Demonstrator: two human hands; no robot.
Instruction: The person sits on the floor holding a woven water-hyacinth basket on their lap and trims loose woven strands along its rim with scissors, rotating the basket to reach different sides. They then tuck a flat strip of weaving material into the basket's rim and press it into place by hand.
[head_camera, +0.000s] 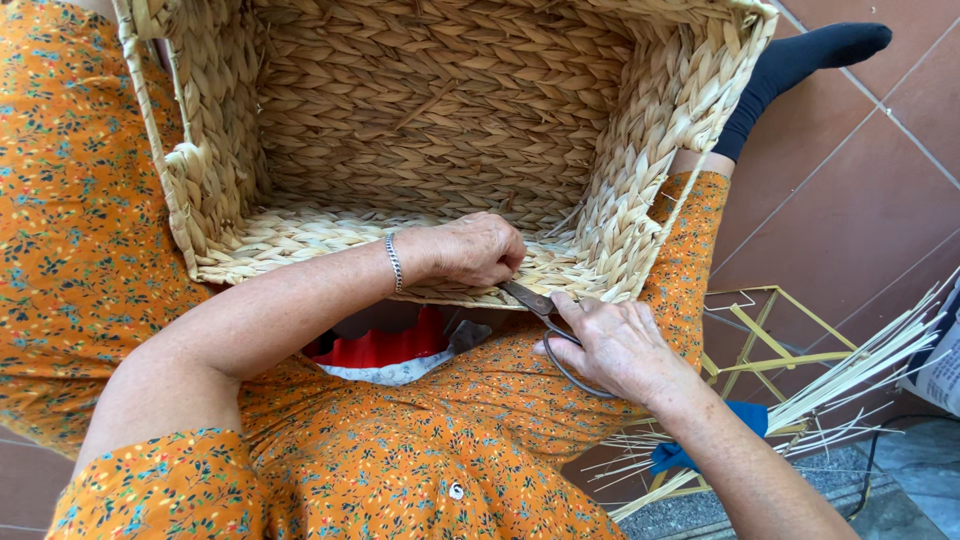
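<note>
Scissors at the near rim of a woven basket

The right hand (620, 345) is curled through the loop handles of the scissors (545, 310), whose blades point up-left to the basket (450, 130) rim. The left hand (475, 250) rests on that rim, fingers (505, 262) bent shut and pinching a bit of weave just beside the blade tips. The basket lies tilted on the lap in the orange dress (400, 460).

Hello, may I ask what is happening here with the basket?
A person in an orange flowered dress has a large woven straw basket lying on its side across the lap. The left hand grips the basket's near rim, and the right hand holds scissors with the blades at the rim beside the left fingers. Loose pale straw strips lie to the right on the tiled floor.
</note>
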